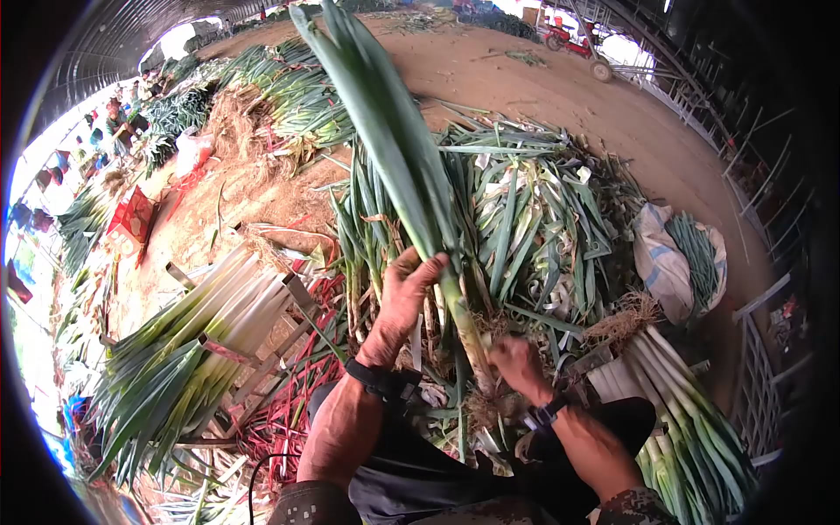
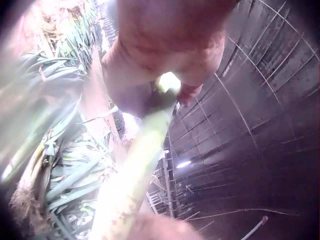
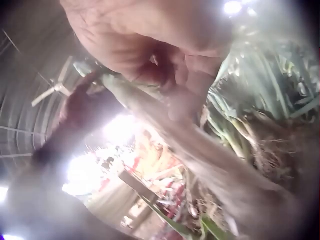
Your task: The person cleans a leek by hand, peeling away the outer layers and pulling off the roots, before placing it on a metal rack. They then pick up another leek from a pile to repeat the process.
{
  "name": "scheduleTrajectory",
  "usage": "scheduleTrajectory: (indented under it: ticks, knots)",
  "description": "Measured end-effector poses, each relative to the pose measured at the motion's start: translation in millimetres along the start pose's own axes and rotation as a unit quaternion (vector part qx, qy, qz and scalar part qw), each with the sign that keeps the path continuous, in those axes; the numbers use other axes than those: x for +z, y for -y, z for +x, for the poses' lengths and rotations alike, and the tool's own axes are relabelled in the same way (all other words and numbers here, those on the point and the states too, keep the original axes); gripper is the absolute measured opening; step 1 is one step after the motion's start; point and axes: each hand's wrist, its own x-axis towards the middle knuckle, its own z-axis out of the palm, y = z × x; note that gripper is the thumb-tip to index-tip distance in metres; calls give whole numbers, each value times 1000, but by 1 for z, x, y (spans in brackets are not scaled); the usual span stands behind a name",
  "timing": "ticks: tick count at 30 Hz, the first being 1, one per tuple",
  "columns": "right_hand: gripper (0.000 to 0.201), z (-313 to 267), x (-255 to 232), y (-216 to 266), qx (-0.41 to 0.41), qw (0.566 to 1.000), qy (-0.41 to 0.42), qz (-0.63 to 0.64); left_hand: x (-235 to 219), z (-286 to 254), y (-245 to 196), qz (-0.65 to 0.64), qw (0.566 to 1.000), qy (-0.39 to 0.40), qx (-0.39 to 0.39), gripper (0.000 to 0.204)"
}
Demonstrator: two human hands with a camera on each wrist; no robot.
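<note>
A large green onion (image 1: 385, 140) with broad green leaves slants across the middle of the head view, roots toward the person's lap. The left hand (image 1: 402, 297) grips its stalk just below the leaves. Lower down, beside the pale root end, the right hand (image 1: 520, 363) has its fingers curled in. In the right wrist view, the fingertips (image 3: 181, 106) of that hand pinch at the stalk's outer layer. The left wrist view shows the pale stalk (image 2: 140, 155) running out from the left hand.
Unbundled green onions (image 1: 367, 227) and loose leaves (image 1: 542, 219) lie just ahead. A wooden rack (image 1: 297, 293) holds white-stalked onions on the left; another bundle (image 1: 682, 402) lies at the right. A white sack (image 1: 662, 262) and a red box (image 1: 131, 219) stand farther out.
</note>
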Motion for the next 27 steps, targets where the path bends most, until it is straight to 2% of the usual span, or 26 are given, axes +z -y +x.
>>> scheduleTrajectory:
  ticks: [1, 2, 3, 5, 6, 8, 9, 10, 11, 12, 13, 15, 18, 21, 27]
  knots:
    - [18, -16, 1, -15, -25, 992, 0, -121, -5, 2, -3, -21, 1000, -20, 5, 28]
    - [13, -32, 2, -51, -35, 983, 93, -153, -10, 0, -11, 7, 1000, -24, -3, 29]
    - [15, -44, -5, -69, -29, 963, 149, -224, -11, 0, -12, -29, 999, -24, 20, 29]
    - [20, -53, -12, -79, -17, 898, 253, -359, -17, 0, -15, -81, 997, 17, 4, 33]
    - [21, -46, -12, -86, 1, 933, 210, -291, -19, 1, -15, -68, 998, 19, 2, 33]
    - [25, -15, -21, -58, 47, 981, 118, -145, -21, 2, -8, -41, 999, 31, -9, 32]
    - [26, -4, -30, 1, -30, 996, 37, 75, -18, 3, -7, -35, 999, 40, -13, 32]
    - [26, 10, -37, 26, -45, 994, 10, 100, -16, 2, -4, -29, 998, 49, -16, 31]
    - [32, 21, -46, 52, -23, 994, 8, 106, -14, 1, -1, -23, 998, 56, -19, 30]
    - [37, 24, -53, 92, -1, 983, 24, 180, -11, 1, 2, -15, 998, 64, -9, 26]
    - [44, 34, -49, 100, -3, 979, 29, 200, -6, 0, 5, -20, 998, 62, -5, 25]
    - [46, 42, -54, 136, 39, 987, 59, 142, -1, -2, 7, 20, 998, 64, -16, 28]
    - [49, 61, -46, 121, 53, 973, 69, 215, 6, -9, 3, 15, 997, 76, -18, 28]
    - [48, 60, -42, 116, 34, 976, 63, 206, 9, -11, 1, -8, 996, 93, -15, 30]
    - [38, 61, -33, 97, 48, 983, 26, 175, 11, -11, 11, -5, 994, 107, -13, 30]
